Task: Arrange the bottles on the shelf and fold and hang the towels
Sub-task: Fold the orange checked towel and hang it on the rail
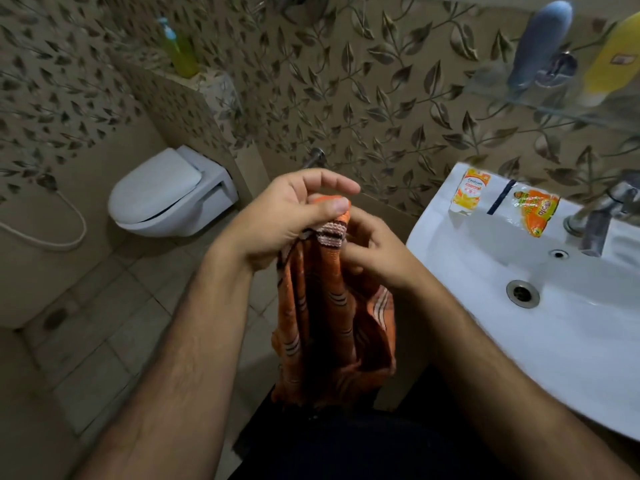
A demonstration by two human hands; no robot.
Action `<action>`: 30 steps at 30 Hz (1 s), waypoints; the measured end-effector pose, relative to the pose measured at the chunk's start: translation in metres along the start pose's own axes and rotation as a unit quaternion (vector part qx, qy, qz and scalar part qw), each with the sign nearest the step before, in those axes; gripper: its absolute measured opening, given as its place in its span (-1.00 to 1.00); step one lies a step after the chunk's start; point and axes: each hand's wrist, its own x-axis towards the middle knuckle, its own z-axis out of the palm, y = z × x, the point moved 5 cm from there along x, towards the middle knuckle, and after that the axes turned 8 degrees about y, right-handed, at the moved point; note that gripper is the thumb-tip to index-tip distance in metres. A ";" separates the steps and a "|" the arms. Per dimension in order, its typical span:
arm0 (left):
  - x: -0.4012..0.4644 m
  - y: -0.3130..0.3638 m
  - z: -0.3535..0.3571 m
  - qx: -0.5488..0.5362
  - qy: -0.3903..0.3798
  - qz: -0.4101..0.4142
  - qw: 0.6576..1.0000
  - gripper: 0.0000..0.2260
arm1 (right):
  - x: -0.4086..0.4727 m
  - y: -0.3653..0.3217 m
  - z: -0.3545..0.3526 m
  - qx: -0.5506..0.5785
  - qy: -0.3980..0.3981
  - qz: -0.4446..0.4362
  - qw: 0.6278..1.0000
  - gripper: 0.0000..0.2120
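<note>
Left hand [277, 216] pinched top edge of orange striped towel [329, 323], thumb pressed, other fingers loose. Right hand [377, 251] closed on same towel at 3 o'clock side. Towel hung bunched at frame centre, left of sink [519, 341]. Blue bottle [540, 43] and yellow bottle [613, 57] stood on glass shelf [554, 109] at 1 o'clock.

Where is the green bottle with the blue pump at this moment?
In the head view, the green pump bottle stands at the upper left, on a ledge of the leaf-patterned wall, above and behind the white toilet, apart from both hands.
</note>
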 end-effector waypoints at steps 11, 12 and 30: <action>-0.016 0.001 -0.061 0.094 0.050 0.031 0.994 -0.63 | 0.041 -0.090 0.004 0.099 0.028 -0.040 0.994 -0.73; -0.018 -0.008 -0.070 0.092 0.061 0.010 0.994 -0.50 | 0.044 -0.095 0.002 0.106 0.046 -0.039 0.993 -0.73; -0.025 0.022 -0.078 0.118 0.104 0.073 0.985 -0.97 | 0.044 -0.094 0.028 -0.038 -0.068 0.026 0.997 -0.76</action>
